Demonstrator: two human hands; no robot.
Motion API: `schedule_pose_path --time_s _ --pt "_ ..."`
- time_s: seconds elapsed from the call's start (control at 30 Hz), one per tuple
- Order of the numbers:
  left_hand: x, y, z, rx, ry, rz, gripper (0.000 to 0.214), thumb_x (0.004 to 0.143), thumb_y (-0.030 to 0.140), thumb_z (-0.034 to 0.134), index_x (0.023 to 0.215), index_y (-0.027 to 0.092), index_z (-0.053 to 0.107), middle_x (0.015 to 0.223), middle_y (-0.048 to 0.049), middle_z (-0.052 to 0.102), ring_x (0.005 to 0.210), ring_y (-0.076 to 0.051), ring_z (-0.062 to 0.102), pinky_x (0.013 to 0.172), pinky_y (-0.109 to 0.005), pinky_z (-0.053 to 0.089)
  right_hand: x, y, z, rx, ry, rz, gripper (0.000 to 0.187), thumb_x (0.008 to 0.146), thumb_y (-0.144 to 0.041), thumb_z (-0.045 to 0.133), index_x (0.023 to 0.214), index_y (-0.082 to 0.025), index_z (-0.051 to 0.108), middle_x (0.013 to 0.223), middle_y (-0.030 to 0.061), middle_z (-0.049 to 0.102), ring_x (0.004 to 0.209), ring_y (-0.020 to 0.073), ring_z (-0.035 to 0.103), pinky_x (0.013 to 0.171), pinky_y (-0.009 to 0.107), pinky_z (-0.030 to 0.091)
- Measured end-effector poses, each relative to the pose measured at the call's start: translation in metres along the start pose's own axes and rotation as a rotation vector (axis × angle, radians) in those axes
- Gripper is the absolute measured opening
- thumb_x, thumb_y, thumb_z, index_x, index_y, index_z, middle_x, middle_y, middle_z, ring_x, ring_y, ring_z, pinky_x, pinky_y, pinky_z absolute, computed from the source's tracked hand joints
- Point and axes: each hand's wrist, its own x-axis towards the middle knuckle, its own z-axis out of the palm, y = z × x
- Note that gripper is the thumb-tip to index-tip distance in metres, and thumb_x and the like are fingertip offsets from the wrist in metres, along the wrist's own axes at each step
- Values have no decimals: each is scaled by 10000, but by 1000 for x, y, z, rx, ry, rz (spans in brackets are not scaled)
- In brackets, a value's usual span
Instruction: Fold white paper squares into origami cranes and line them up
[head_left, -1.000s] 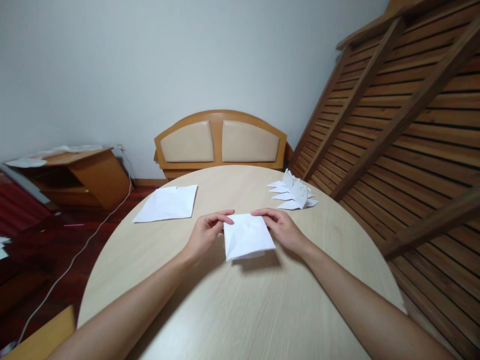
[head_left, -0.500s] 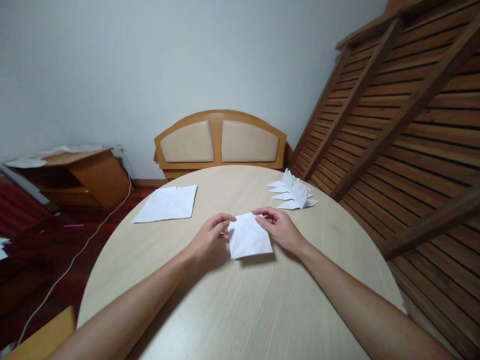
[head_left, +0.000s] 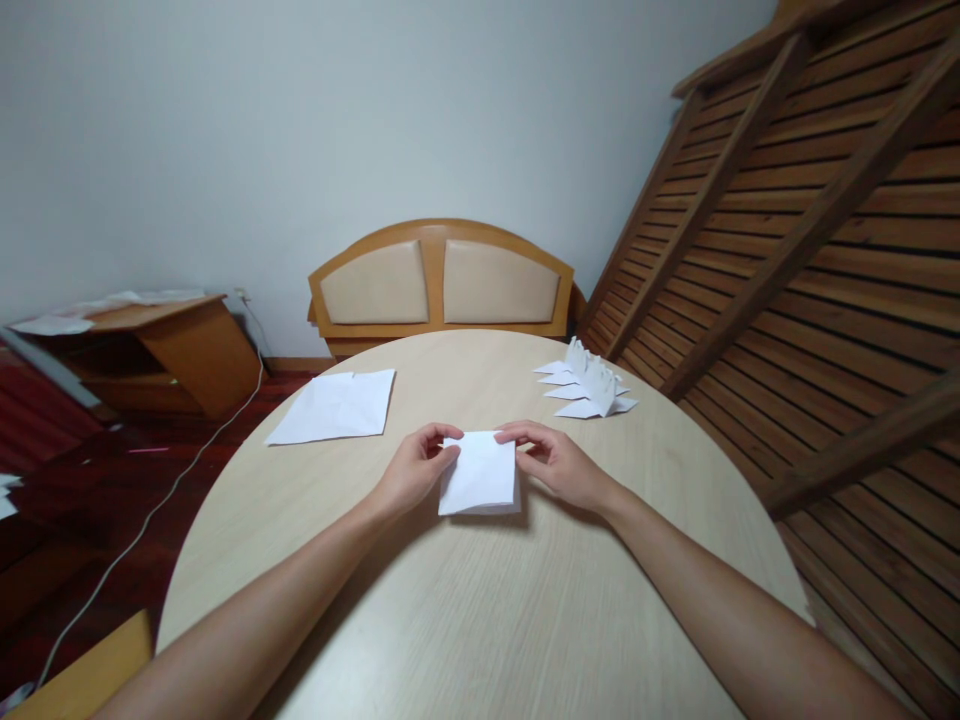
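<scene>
A folded white sheet of paper (head_left: 480, 474), now a small layered square, is held just over the near middle of the round table (head_left: 480, 620). My left hand (head_left: 417, 464) pinches its upper left edge between thumb and fingers. On the opposite side, my right hand (head_left: 553, 460) has its fingers on the upper right corner and its thumb by the right edge. Along the lower edge the layers stand slightly apart. Several folded white paper pieces (head_left: 592, 385) with pointed tips stand in a row beyond my right hand.
A stack of white paper (head_left: 334, 407) lies at the table's left. Behind the table stands a padded headboard (head_left: 435, 285). Brown wooden slats (head_left: 787, 220) lean at the right. A low cabinet (head_left: 187, 350) and a white cable (head_left: 161, 500) are at the left.
The paper has gone from a tilted sheet with visible creases to a plainer, squarer face, slightly left of before. Both hands have shifted their hold along its upper edges.
</scene>
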Motion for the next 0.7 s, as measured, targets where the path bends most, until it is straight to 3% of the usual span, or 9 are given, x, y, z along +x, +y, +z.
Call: schedule_pose_path --time_s 0.07,0.13,0.2,0.3,0.4,0.53,0.63,0.7 --pt "-1 1 0 49 -17 30 326 812 387 688 1016 137 640 912 -88 688 772 -182 623 678 -286 463 1 1 -1 -48 0 -14 234 869 -196 587 1055 -207 728 1249 94 657 1136 216 618 879 343 503" --pt "-3 4 -2 124 -41 102 363 882 466 602 1039 143 656 1122 -146 690 968 -242 648 828 -358 492 1 1 -1 -81 21 -11 211 887 -230 585 1031 -205 738 1216 94 674 1105 214 630 856 337 499" --pt "-7 9 -5 217 -74 216 398 942 502 507 1065 161 672 1388 -167 573 1252 -299 549 1026 -450 425 1 0 -2 -96 41 2 209 909 -279 584 1021 -204 745 1190 94 686 1072 212 640 834 334 497" --pt "-14 16 -9 362 -135 369 409 955 513 497 1160 193 650 1538 -152 427 1420 -326 391 1149 -539 296 1 -2 -2 -98 62 14 226 925 -331 586 1007 -204 755 1164 94 698 1054 215 646 812 329 499" --pt "-17 17 -8 467 -152 461 377 922 474 585 1171 194 629 1530 -165 433 1415 -326 403 1158 -554 298 3 -3 -2 -94 98 18 236 918 -357 601 984 -198 763 1117 97 718 1024 220 656 791 329 502" --pt "-13 7 0 440 -57 444 241 957 355 559 1109 184 632 1396 -161 568 1265 -281 561 1000 -481 497 5 -1 -3 -68 177 23 236 884 -391 651 911 -185 762 999 90 741 916 212 670 772 335 500" --pt "-10 0 1 447 -6 471 290 967 272 530 1246 195 562 1338 -145 606 1163 -241 621 889 -421 565 6 1 -1 -4 227 65 257 840 -414 697 924 -177 750 924 82 744 822 201 669 738 334 508" --pt "-10 -2 0 550 47 590 404 949 219 544 1347 211 476 1394 -147 559 1236 -249 574 912 -432 559 7 3 1 40 264 95 276 808 -416 725 937 -172 740 902 78 742 784 193 665 721 330 513"
